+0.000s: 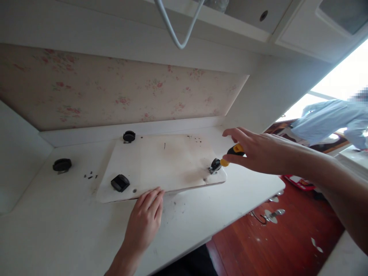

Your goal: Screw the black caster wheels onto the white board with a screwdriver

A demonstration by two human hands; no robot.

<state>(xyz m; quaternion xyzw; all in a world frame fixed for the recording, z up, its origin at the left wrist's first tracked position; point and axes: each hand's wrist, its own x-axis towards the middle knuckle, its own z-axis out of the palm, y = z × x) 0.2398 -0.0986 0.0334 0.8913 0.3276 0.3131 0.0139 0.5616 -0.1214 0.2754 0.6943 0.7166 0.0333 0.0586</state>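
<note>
Bearing something clear [220, 4], a shelf [244, 28] overhangs a desk [186, 218] where screws [90, 177] flank a board [166, 165]; the right hand [253, 151] grips a screwdriver [237, 148] at one caster [215, 164]; the unclenched left hand [148, 216] touches the board.

Yellow-and-black screwdriver [233, 151], black casters [120, 183], white board [155, 165], beige wallpaper [138, 86] with pink flowers, red-brown floor [253, 249]

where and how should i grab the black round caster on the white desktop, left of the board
Probably by the rim of the black round caster, pinched from above: its wide wheel sits uppermost, raised off the white desktop, with nothing over it.
</note>
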